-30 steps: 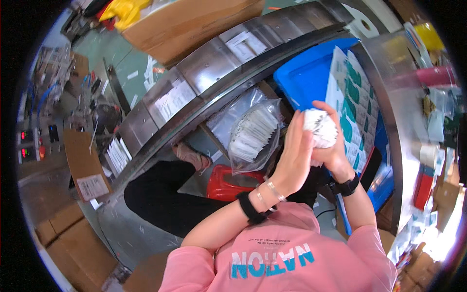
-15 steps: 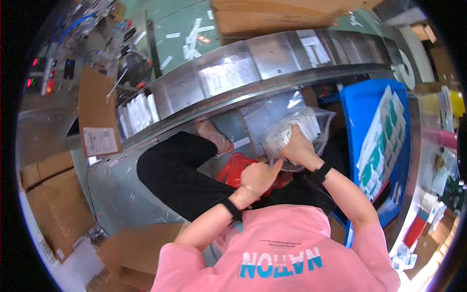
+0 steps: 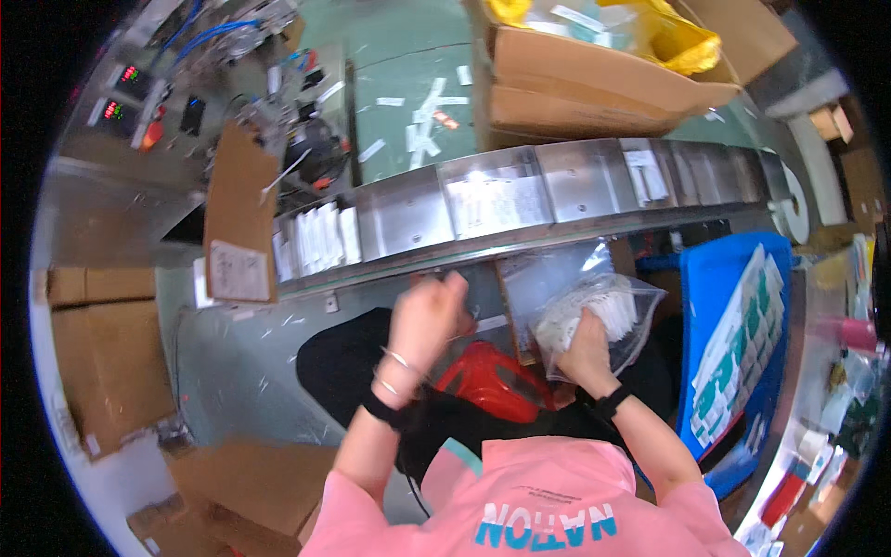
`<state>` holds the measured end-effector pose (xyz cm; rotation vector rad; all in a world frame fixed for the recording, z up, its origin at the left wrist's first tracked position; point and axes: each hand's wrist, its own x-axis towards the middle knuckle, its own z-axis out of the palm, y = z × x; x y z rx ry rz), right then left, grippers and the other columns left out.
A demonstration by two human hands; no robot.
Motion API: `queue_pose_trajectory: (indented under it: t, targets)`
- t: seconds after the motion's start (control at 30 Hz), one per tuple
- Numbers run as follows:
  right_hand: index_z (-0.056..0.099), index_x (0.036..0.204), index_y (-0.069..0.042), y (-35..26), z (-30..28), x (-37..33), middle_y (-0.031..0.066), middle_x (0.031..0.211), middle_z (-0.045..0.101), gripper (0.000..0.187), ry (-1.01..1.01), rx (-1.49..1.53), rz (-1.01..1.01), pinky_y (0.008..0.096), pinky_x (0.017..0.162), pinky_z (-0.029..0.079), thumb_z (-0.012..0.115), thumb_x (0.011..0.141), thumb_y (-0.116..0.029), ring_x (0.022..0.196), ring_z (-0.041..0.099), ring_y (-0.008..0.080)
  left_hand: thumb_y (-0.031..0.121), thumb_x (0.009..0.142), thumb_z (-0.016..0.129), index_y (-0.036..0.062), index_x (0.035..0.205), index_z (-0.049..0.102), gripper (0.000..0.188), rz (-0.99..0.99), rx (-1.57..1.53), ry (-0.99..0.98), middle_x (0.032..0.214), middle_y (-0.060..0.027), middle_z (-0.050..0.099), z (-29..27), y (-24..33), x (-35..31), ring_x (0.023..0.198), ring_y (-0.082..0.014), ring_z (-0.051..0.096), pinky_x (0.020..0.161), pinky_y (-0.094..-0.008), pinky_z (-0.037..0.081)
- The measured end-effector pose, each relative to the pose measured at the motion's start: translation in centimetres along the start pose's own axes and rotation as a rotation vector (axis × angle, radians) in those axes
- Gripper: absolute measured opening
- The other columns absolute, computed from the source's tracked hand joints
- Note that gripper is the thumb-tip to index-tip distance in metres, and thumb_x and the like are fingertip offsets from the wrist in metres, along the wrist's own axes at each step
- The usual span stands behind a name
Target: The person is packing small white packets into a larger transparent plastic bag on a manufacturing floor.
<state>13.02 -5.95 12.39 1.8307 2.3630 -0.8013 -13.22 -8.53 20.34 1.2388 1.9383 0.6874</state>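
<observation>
A clear plastic bag (image 3: 640,320) filled with white slim packets (image 3: 608,311) is at the right of my lap. My right hand (image 3: 585,357) is closed on its near side, the fingers pressed against bag and packets. Away from the bag, my left hand (image 3: 425,320) is raised near the front edge of the metal conveyor (image 3: 399,215). Motion blurs its fingers, and nothing can be made out in them. Between my arms lies a red plastic object (image 3: 497,390) on or by my lap.
A blue plastic bin (image 3: 691,325) holding green-and-white packets stands at the right. White packets (image 3: 320,237) are lined up on the conveyor's left part. Beyond the conveyor is a large cardboard box (image 3: 575,88) with a yellow bag. More cardboard boxes (image 3: 107,343) stand at the left.
My left hand has left the bag and moved left and forward toward the conveyor. My right hand stays at the bag. The whole view has shifted, showing more beyond the conveyor.
</observation>
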Motion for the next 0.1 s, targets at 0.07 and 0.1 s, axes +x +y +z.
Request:
queue_pose_trajectory:
  t: [0.07, 0.1]
  targets:
    - [0.019, 0.130, 0.010, -0.8, 0.2, -0.5, 0.0246, 0.119, 0.039, 0.094, -0.001, -0.017, 0.000, 0.0444, 0.097, 0.031, 0.075, 0.062, -0.024, 0.113, 0.037, 0.0396, 0.036, 0.087, 0.051, -0.0001, 0.078, 0.060, 0.038, -0.097, 0.226, 0.456, 0.071, -0.0216, 0.060, -4.6, -4.6, 3.0, 0.074, -0.0388, 0.059, 0.064, -0.0456, 0.045]
    - [0.021, 0.130, 0.010, -0.7, 0.4, -0.7, 0.0247, 0.123, 0.037, 0.090, 0.020, -0.045, -0.068, 0.0427, 0.098, 0.031, 0.073, 0.066, -0.027, 0.114, 0.036, 0.0398, 0.037, 0.087, 0.053, 0.0023, 0.086, 0.063, 0.036, -0.007, 0.449, 0.655, 0.086, -0.0233, 0.062, -6.9, -8.0, 4.4, 0.083, -0.0314, 0.062, 0.072, -0.0392, 0.045]
